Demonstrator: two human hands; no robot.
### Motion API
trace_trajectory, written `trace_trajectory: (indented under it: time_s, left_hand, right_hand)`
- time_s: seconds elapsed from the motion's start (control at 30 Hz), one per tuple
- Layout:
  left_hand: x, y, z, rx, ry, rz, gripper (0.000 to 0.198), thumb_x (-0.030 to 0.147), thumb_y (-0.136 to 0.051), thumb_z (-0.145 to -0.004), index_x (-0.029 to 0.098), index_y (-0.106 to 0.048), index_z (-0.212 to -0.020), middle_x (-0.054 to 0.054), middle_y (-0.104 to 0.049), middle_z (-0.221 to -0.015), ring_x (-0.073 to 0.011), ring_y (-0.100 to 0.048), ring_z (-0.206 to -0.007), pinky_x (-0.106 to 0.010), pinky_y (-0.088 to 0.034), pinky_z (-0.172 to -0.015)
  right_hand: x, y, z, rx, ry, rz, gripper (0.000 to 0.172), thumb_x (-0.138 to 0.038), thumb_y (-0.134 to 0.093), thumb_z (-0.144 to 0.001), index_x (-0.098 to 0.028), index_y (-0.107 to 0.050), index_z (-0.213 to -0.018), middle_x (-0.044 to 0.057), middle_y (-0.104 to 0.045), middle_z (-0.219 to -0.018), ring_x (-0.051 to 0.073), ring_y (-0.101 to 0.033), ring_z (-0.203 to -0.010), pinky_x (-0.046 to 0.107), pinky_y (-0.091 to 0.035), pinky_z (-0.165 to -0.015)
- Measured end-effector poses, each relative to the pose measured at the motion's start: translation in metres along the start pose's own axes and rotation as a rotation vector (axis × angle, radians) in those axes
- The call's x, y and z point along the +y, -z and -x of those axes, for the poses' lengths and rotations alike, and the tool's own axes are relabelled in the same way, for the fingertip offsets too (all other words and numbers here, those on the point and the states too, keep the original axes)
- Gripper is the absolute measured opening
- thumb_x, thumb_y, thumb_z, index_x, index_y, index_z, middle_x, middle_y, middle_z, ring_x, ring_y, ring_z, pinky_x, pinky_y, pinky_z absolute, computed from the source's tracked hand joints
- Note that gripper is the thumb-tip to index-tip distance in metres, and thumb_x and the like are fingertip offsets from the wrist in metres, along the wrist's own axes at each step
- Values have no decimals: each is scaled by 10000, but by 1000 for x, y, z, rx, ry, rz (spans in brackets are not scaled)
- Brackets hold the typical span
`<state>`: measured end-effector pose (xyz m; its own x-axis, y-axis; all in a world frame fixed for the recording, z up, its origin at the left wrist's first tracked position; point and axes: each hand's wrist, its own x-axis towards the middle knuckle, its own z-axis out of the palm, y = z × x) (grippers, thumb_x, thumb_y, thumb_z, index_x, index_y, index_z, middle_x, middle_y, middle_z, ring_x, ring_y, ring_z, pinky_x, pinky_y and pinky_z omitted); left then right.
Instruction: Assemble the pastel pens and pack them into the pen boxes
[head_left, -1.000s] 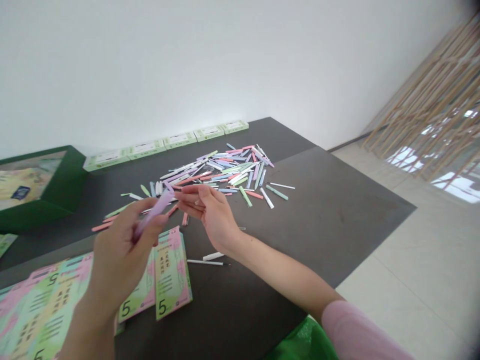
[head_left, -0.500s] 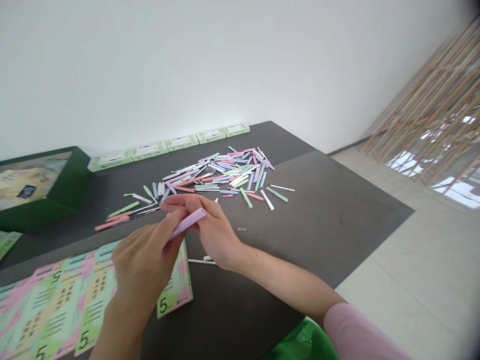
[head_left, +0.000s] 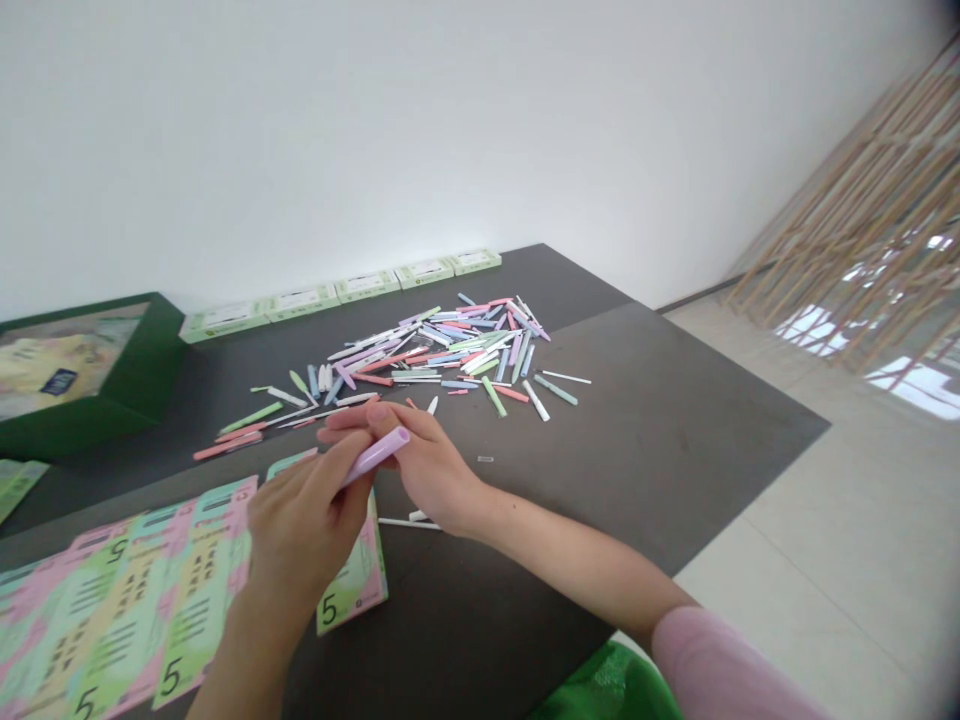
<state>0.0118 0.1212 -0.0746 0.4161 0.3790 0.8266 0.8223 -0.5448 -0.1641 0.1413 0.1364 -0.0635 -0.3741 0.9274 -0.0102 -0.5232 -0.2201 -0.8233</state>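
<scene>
My left hand is closed around a lilac pen barrel, whose hollow open end sticks out up and to the right. Against it from the right comes my right hand, fingers pointing left behind the left hand and thumb bent in; anything pinched there is hidden. Below the hands lies a pastel card printed with a 5, partly covered by the left hand. Just under the right wrist, thin white sticks that look like pen refills rest on the dark table.
A heap of pastel pen parts spreads across the table's middle. Overlapping printed cards lie at left. A green box holding packets stands behind them. Flat pale-green boxes line the wall. A small clear piece lies right of my hands.
My left hand has shifted slightly right and down, still holding the barrel. The right hand's fingers have dipped a little. The heap looks unchanged.
</scene>
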Motion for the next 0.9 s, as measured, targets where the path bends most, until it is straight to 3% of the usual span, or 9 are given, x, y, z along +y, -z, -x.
trace_trajectory:
  time_s: [0.17, 0.33, 0.47, 0.67, 0.9]
  left_hand:
    - [2, 2, -2, -25, 166, 79, 151, 290, -602, -897, 167, -689, -894, 24, -672, -579, -81, -584, -472, -185, -332, -464]
    - [1, 3, 0, -71, 619, 380, 206, 377, -637, -846, 181, -702, -842, 71, -596, -521, -61, -493, -424, -171, -357, -455]
    - [0, 1, 6, -58, 863, 766, 168, 358, -699, -784, 192, -674, -789, 81, -540, -497, -75, -451, -419, -206, -355, -427]
    - [4, -2, 8, -8, 878, 989, 164, 377, -690, -795, 227, -680, -860, 71, -545, -522, -90, -469, -434, -229, -375, -436]
    - [4, -3, 5, -4, 871, 1101, 141, 351, -678, -800, 239, -690, -886, 74, -508, -506, -75, -423, -419, -225, -355, -437]
  right_hand:
    - [4, 5, -4, -92, 33, 62, 362, -478, -468, -912, -197, -682, -833, 62, -690, -882, 164, -644, -811, 324, -528, -820]
    - [-8, 22, -4, -7, 207, 407, 290, -457, -549, -886, -184, -634, -833, -3, -643, -738, 87, -592, -668, 197, -465, -639]
    - [-24, 35, 1, -140, 215, 566, 295, -467, -626, -849, -173, -616, -856, -62, -562, -540, 59, -538, -506, 170, -409, -552]
    - [-33, 34, 7, -338, 271, 636, 262, -412, -543, -917, -161, -609, -954, -16, -630, -687, 80, -614, -598, 173, -415, -558]
    - [-31, 27, 12, -211, 538, 1012, 181, -311, -543, -939, -171, -630, -1013, -30, -635, -718, 42, -468, -526, 170, -318, -537]
